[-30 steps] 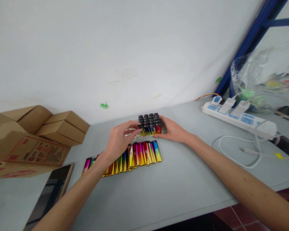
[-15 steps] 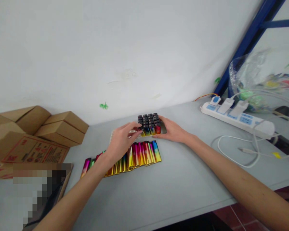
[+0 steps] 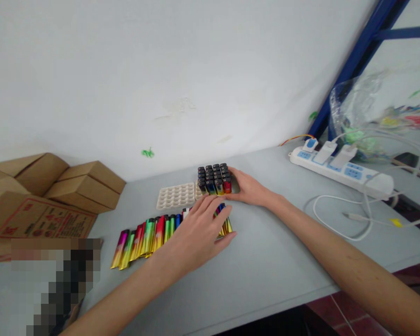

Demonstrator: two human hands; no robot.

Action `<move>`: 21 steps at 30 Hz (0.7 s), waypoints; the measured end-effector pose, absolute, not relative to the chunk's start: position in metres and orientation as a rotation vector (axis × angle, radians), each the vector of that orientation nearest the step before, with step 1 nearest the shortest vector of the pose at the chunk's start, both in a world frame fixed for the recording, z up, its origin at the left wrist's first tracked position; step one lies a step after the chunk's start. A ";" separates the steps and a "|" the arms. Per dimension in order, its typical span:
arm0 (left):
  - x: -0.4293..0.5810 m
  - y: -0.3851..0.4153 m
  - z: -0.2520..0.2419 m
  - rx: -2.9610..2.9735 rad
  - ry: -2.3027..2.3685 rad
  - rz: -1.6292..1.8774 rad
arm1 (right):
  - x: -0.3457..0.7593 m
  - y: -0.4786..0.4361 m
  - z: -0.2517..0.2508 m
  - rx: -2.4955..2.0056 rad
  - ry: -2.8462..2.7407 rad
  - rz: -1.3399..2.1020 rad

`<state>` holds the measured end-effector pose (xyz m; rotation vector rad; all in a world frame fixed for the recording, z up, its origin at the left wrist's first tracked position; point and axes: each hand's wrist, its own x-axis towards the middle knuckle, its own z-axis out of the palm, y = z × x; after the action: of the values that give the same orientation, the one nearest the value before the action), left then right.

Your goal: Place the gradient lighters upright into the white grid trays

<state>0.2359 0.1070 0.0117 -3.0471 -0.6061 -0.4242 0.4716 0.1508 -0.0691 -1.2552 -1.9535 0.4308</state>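
Lighters with black tops (image 3: 213, 176) stand upright in close rows in a pale tray (image 3: 198, 191) near the wall. My right hand (image 3: 248, 188) grips the right side of that tray, fingers behind and thumb in front. My left hand (image 3: 206, 224) is over the right part of a row of shiny multicoloured lighters (image 3: 149, 235) lying flat on the table. Its fingers are apart, with the thumb spread toward me, and I see nothing held in it. The lighters beneath the hand are partly hidden. Left of the upright lighters lies a white tray (image 3: 177, 196) with round hollows.
Brown cardboard boxes (image 3: 87, 186) stand at the left by the wall. A white power strip (image 3: 341, 171) with plugs and a looped white cable (image 3: 317, 217) lies at the right. Behind it are a blue metal frame (image 3: 350, 70) and a clear plastic bag (image 3: 357, 107).
My left hand has moved from the upright lighters toward me, down over the lying ones, and its fingers have spread. The hollowed tray has come into sight. My right hand stays put.
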 end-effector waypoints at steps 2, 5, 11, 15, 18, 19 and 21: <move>0.238 0.109 0.007 -3.047 -0.638 -0.298 | 0.471 0.150 -0.068 -1.250 -1.948 0.430; 0.238 0.115 0.002 -3.070 -0.661 -0.209 | 0.470 0.150 -0.068 -1.233 -1.944 0.433; 0.235 0.112 0.003 -3.144 -0.562 -0.442 | 0.473 0.153 -0.074 -1.232 -1.956 0.414; 0.228 0.102 0.017 -3.344 -0.624 -0.876 | 0.474 0.154 -0.074 -1.199 -1.968 0.419; 0.221 0.098 0.025 -3.516 -0.865 -1.153 | 0.473 0.152 -0.071 -1.222 -1.972 0.427; 0.220 0.099 0.026 -3.567 -0.970 -1.236 | 0.473 0.152 -0.070 -1.233 -1.973 0.426; 0.216 0.102 0.026 -3.603 -1.196 -1.431 | 0.472 0.150 -0.069 -1.258 -1.971 0.420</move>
<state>0.2162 0.1017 0.0262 -3.6033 -1.1964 -1.4312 0.4724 0.1503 -0.0688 -1.2579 -1.9713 0.4204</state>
